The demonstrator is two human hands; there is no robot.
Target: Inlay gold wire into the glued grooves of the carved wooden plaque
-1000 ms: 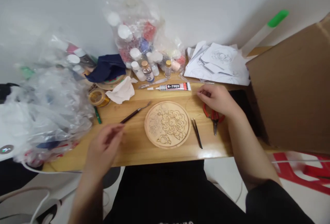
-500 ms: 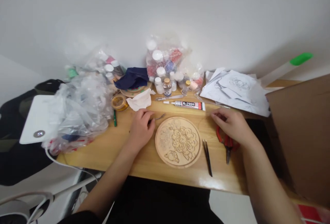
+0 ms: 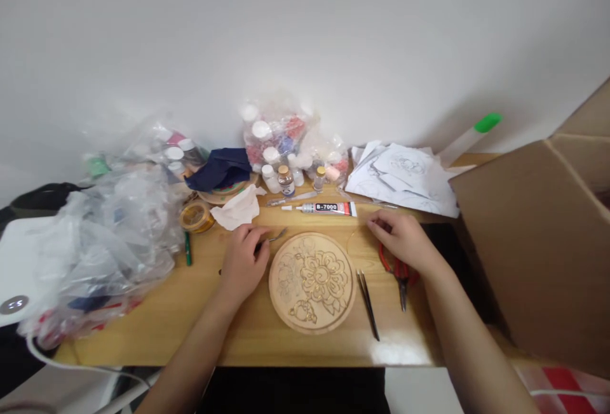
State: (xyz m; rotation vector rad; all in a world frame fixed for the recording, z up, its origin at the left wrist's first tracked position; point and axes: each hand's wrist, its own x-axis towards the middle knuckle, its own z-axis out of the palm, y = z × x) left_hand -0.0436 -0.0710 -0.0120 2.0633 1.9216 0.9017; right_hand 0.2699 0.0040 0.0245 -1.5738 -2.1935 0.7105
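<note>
Wooden disc [image 3: 312,282] between hands, left hand [image 3: 243,261] closed on spatula tool [image 3: 275,236]

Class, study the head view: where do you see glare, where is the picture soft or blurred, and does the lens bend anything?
Head view: even, soft light with faint shadows; a bright glare patch on the wooden table near its front edge; the plastic bags at left look hazy and smeared; the carved wooden disc and glue tube are fairly sharp; the wide lens curves the table's edges and stretches the cardboard box.

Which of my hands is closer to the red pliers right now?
Right. The right hand rests over the red pliers handles; the left hand lies across the wooden disc, on a small tool.
</note>
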